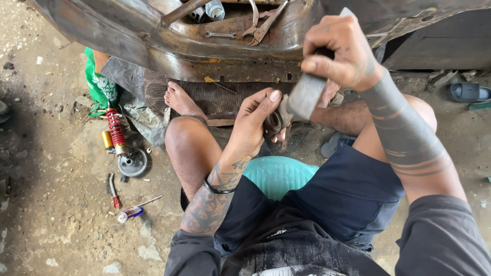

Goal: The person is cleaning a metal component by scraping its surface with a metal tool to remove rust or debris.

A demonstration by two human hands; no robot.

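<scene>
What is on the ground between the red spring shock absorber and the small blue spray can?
In the head view, between the shock absorber and the spray can lie a round metal disc and a red-handled tool.

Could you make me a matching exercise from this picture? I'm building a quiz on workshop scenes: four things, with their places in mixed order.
Things:
1. shock absorber
2. spanner
3. metal bar
4. round metal part

Places:
A. gripped in the right hand
B. lying on the rusty metal body
C. pinched in the left hand
D. on the dirt floor

Pairs: 1-D, 2-B, 3-A, 4-C
</scene>
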